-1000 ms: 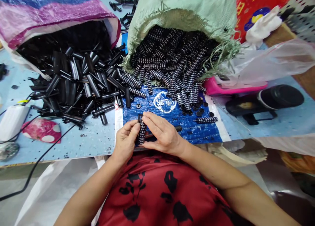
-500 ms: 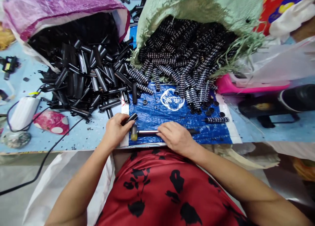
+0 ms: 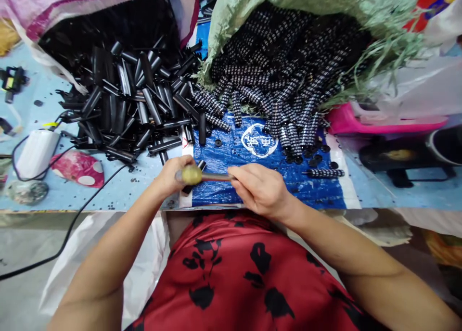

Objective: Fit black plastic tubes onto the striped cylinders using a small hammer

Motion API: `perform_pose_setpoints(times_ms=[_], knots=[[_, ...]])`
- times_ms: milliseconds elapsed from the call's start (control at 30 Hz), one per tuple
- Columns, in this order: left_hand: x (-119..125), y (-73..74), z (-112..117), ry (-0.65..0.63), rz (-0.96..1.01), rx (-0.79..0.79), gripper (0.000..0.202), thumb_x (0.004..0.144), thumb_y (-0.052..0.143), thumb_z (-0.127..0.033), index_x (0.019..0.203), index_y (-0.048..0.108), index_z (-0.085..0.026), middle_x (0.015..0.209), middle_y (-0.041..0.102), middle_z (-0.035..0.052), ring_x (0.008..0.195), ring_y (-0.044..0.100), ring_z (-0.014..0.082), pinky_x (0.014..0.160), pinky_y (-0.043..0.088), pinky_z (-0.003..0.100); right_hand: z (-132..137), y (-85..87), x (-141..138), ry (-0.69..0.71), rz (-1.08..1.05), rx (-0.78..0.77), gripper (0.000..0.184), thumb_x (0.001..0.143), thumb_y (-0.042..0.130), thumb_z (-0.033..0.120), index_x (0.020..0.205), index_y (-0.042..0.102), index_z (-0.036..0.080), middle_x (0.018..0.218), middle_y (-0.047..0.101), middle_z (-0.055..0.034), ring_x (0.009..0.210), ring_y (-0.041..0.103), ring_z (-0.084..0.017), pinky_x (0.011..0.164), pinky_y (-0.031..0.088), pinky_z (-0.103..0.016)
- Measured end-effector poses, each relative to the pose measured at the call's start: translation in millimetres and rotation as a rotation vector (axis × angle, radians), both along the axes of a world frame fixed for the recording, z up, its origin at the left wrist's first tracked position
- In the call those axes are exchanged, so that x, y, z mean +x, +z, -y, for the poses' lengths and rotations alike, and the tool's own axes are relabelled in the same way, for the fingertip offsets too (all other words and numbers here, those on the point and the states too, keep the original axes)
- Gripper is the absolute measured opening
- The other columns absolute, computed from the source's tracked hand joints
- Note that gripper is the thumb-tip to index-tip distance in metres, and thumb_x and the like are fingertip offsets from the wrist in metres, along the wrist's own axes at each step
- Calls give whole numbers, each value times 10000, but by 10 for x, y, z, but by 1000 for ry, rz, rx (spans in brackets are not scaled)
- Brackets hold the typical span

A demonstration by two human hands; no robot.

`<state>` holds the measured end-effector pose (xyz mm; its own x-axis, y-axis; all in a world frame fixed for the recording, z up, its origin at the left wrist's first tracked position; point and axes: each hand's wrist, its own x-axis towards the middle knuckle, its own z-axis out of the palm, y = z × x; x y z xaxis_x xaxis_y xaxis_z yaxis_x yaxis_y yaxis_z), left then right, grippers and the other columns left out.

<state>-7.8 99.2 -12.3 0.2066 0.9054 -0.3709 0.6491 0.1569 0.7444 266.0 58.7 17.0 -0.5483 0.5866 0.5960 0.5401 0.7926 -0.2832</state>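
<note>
My right hand (image 3: 262, 189) is closed around the handle of a small mallet (image 3: 192, 175) with a yellowish head. The mallet is raised over the front of the blue sheet (image 3: 224, 191), its head in front of the fingers of my left hand (image 3: 171, 177). My left hand is closed on a short black plastic tube (image 3: 201, 165), partly hidden behind the mallet head. Beyond my left hand lies a pile of black plastic pieces (image 3: 151, 107), spilling from a pink and white sack (image 3: 108, 6).
A pale green woven sack (image 3: 224, 37) spills black-and-white patterned rods (image 3: 288, 90). One patterned rod (image 3: 327, 173) lies apart at the right. A pink tray (image 3: 382, 124), a black cylindrical object (image 3: 393, 155), a white box (image 3: 38, 153) and a cable (image 3: 75, 225) are also around.
My right hand has lifted the mallet off the blue sheet, and its head now covers part of the black tube. My left hand still holds the tube. The camera view has shifted slightly.
</note>
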Motion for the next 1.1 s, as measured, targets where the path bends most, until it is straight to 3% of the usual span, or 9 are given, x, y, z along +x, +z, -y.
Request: perform_pose_setpoints(times_ms=[133,267,367,433,500,633,700,900,1100], knots=[[106,21,-84,-34,-44,-59,458,624,868,-527,746,574,-198,608,543,-42,556,452,124,539,295,256,124,-130,-92,128,92,-40,216,1066,511,255,1141,663,122,804,657,-53,716,588,-166,661,472,-309],[112,201,0,-100,-302,84,304,724,793,-394,767,563,-199,657,557,-29,597,458,134,579,280,273,176,-253,-35,138,224,-93,210,1056,544,269,1064,703,131,711,589,-19,656,548,-155,624,437,-318],[-275,495,208,-274,-374,67,254,795,728,-396,755,574,-198,650,531,-27,592,438,133,571,269,277,153,-302,165,145,92,-150,212,1041,580,248,1167,689,117,845,677,-53,743,601,-152,687,481,-297],[-623,680,355,-508,-224,-211,338,776,775,-511,791,649,-197,634,534,-33,584,464,133,548,305,262,134,-342,298,103,60,-188,192,1023,622,256,1160,697,143,933,713,-66,807,628,-160,728,495,-301],[-859,768,444,-465,-194,-227,414,812,739,-598,929,721,-202,665,566,-23,606,516,146,563,373,259,118,-380,366,49,107,-198,164,1015,641,280,1104,717,164,945,719,-65,823,628,-173,734,489,-319],[-747,584,306,-180,-525,412,387,980,534,-456,1144,725,-163,968,695,100,843,637,234,766,474,344,45,-390,297,41,188,-212,247,1008,648,390,1028,732,158,962,711,-84,859,626,-207,767,497,-355],[-577,415,98,-137,-764,624,358,987,484,-356,1122,736,-140,1036,691,158,952,634,303,808,463,404,-58,-369,226,48,166,-214,286,1012,638,424,1055,728,156,980,720,-85,880,640,-210,796,508,-356],[-520,148,-353,-290,-917,701,311,954,473,-249,737,687,-184,858,664,156,848,597,326,711,409,439,-763,-236,-20,-236,176,-151,319,1094,436,308,1126,692,119,1079,746,-118,963,667,-224,892,491,-360],[-445,224,-107,-99,-493,814,93,893,579,-267,823,597,-208,1077,707,125,945,637,271,828,472,402,-1346,-113,-346,-383,468,-379,269,1045,482,201,1257,629,123,1070,728,-150,1001,645,-271,851,432,-380]])
